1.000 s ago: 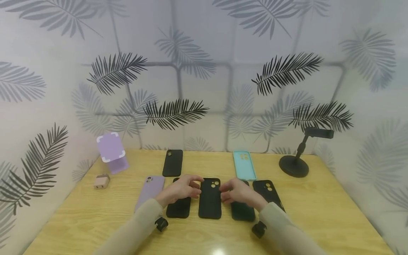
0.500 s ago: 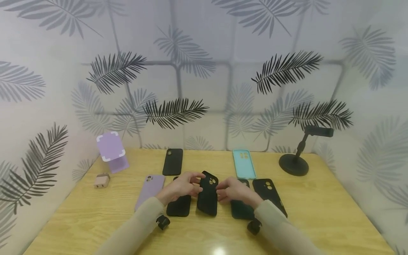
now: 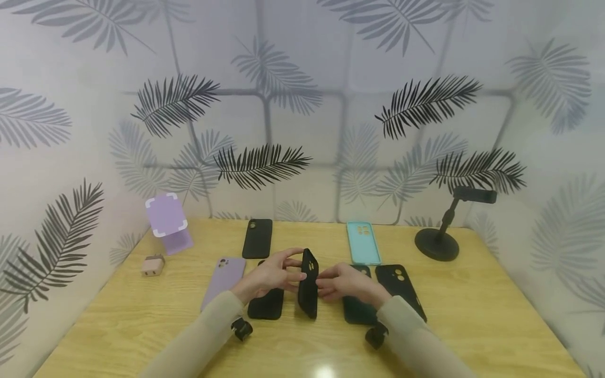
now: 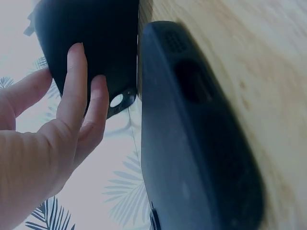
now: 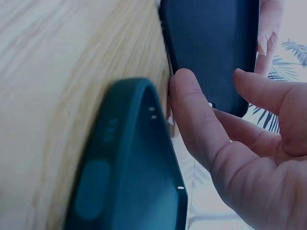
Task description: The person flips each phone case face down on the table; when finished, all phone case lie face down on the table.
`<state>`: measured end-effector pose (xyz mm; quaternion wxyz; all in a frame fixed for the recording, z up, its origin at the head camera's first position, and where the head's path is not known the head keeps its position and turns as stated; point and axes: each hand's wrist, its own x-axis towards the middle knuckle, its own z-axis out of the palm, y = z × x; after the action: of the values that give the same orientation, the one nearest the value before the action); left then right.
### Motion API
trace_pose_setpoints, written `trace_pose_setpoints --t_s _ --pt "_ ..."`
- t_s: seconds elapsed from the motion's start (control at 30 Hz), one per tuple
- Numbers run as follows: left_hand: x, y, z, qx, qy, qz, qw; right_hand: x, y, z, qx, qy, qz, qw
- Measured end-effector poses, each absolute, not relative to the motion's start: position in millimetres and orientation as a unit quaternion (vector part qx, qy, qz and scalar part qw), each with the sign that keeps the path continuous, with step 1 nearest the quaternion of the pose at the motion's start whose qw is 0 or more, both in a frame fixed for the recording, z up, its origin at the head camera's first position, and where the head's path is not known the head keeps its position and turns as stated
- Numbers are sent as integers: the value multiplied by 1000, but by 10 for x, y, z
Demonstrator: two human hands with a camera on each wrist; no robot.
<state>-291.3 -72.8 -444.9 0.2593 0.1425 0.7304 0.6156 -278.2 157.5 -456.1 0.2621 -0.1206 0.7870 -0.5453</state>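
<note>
Head view: both hands meet at mid-table over a black case (image 3: 308, 283), stood on its long edge, bottom end near the table (image 3: 472, 315), camera cutout toward the right hand. Left hand (image 3: 271, 274) grips it from its side, thumb over the upper end, fingers curled against the face. Right hand (image 3: 343, 282) pinches the opposite face with its fingertips.

Left wrist view adds: fingers (image 4: 76, 81) lie flat on the case's (image 4: 91, 43) dark back, tips short of the cutout; thumb reaches round the far edge. A second black case (image 4: 192, 143) lies on the wood directly below this hand, not touched. The head view shows only its lower end (image 3: 266, 307).

Right wrist view adds: thumb (image 5: 196, 120) presses the case's (image 5: 211, 48) near edge, the other fingers curl toward its face. A dark case (image 5: 129, 163) lies flat under this hand, rim up; in the head view it is largely hidden by the wrist.

Only the head view shows the rest. Beyond the left hand: lilac case (image 3: 223, 281), another black case (image 3: 257, 238), lilac stand (image 3: 166, 222), small charger (image 3: 153, 265). Beyond the right hand: teal case (image 3: 363, 242), black case (image 3: 400, 289) outboard of the wrist, black stand (image 3: 437, 242) well off.
</note>
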Motion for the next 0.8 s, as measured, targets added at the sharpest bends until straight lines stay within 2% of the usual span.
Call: trace_pose_setpoints --t_s 0.43,0.67,0.8 --pt "-2861 -654 -4508 162 703 632 282 -2812 1556 -4596 -128 736 -603 279" --pt "-2827 -623 -4520 175 742 580 286 -2802 1543 -4596 -124 736 -612 261" --pt "-2839 -627 -4528 174 756 565 281 -2810 1580 -4581 -120 764 -594 223"
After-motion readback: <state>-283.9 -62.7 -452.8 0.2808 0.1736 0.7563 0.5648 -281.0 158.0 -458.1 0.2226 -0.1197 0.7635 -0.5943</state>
